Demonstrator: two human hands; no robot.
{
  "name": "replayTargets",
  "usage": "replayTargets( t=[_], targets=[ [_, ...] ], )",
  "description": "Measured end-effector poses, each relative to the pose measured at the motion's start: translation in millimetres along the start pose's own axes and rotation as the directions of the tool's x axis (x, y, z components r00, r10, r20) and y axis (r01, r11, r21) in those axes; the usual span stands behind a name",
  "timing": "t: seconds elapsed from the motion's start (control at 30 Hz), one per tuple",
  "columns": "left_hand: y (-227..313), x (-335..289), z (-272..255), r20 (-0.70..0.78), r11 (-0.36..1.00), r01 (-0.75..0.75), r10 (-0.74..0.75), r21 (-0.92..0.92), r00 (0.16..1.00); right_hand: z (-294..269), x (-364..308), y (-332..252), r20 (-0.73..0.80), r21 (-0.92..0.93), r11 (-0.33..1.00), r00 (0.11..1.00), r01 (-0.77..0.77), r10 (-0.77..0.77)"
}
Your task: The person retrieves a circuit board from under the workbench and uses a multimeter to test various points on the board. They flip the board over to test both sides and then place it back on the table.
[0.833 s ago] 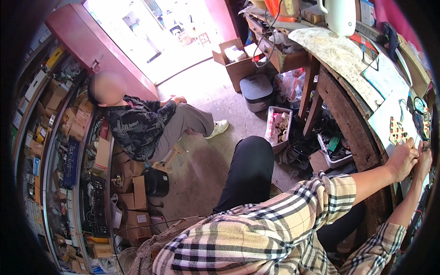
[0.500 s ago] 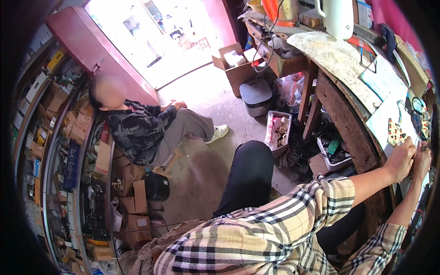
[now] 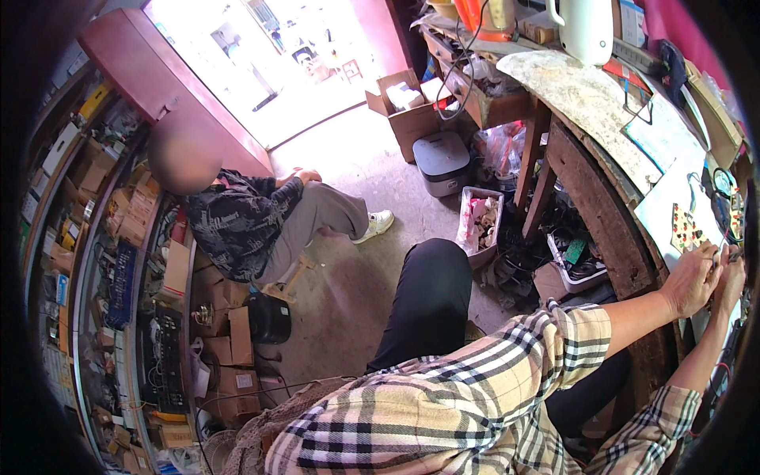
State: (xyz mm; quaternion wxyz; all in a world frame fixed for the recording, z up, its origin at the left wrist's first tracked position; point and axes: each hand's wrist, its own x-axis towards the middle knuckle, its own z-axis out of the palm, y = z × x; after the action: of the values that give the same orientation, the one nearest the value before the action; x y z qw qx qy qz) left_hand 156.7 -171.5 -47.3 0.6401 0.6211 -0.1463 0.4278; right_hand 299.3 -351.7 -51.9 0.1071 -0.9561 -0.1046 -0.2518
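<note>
At the right edge of the view my two hands work close together over the bench. My left hand (image 3: 690, 281) is closed, its fingers pinched at the tips. Against it, my right hand (image 3: 729, 279) is closed too. Whatever the fingertips grip is too small and too hidden to name. Just beyond my left fingers lies a yellowish panel dotted with red and dark spots (image 3: 686, 228), on a white sheet (image 3: 659, 207). A loop of dark cable (image 3: 716, 204) lies past my right hand.
The wooden bench (image 3: 606, 214) curves along the right, bearing a white kettle (image 3: 584, 32) and a blue-white paper (image 3: 663, 134). Below stand a grey bin (image 3: 443, 162) and a box of scraps (image 3: 480, 226). At left, a person (image 3: 245, 222) sits beside crowded shelves (image 3: 131, 261).
My hands stay at nearly the same spot, with only a slight shift of the fingers. The seated person's head has moved a little.
</note>
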Motion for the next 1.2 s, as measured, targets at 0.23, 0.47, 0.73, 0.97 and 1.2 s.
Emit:
replayTargets(
  t=[0.23, 0.47, 0.73, 0.97, 1.2],
  targets=[
    [-11, -4, 2, 0.0, 0.986, 0.158, -0.158, -0.053, 0.987, 0, 0, 9, -0.025, -0.032, 0.998, 0.999, 0.046, -0.047],
    [-7, -4, 6, 0.007, 0.972, 0.233, -0.233, -0.006, 0.972, 3, 1, 16, -0.051, -0.03, 0.997, 0.997, 0.064, -0.065],
    [-5, -1, 5, 0.098, 0.978, 0.21, -0.21, 0.019, 0.973, -1, 3, 17, -0.031, -0.061, 0.992, 0.993, 0.114, -0.116],
    [3, -1, 0, 0.11, 0.978, 0.205, -0.208, 0.035, 0.972, -15, -3, 20, 0.083, -0.469, 0.791, 0.911, 0.393, -0.403],
    [9, 12, -27, -0.044, 0.939, 0.328, -0.334, -0.098, 0.942, -32, -16, -80, -0.041, 0.082, 0.989, 0.991, -0.124, 0.127]
  ],
)
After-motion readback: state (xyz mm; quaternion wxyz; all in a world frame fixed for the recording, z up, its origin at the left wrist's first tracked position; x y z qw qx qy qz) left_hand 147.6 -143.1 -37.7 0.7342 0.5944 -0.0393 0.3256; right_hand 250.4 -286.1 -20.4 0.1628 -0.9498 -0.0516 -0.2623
